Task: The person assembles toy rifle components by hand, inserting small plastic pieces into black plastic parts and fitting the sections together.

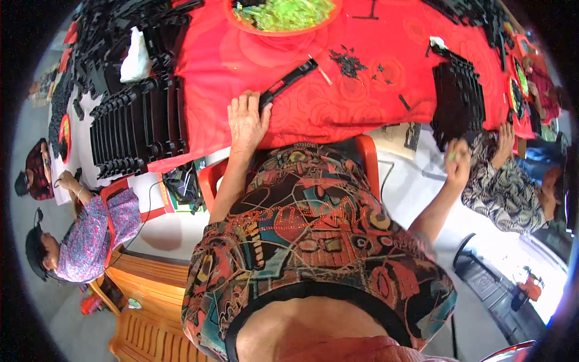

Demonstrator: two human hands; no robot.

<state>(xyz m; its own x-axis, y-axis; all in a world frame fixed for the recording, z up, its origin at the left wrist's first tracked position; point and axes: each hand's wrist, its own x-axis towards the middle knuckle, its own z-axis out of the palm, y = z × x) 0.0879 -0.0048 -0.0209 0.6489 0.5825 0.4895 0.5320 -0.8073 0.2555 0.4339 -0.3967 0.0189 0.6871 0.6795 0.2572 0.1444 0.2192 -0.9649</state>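
My left hand [246, 123] rests on the red tablecloth, fingers stretched out. Between its thumb and forefinger it holds the near end of a long black plastic part [291, 81], which slants away to the right. My right hand [458, 164] is raised off the table's near edge at the right, its fingers curled together. A small yellow-green piece shows at its fingertips, too blurred to make out well. Beyond the black part lie a thin pale stick [325, 75] and a scatter of small black pieces [348, 62].
An orange-rimmed basin [283, 33] of yellow-green pieces stands at the far side. Black parts are lined up at left [136, 127] and stacked at right [459, 90]. A person in a purple patterned top [99, 232] sits left; another in a black-and-white patterned top [503, 193] sits right.
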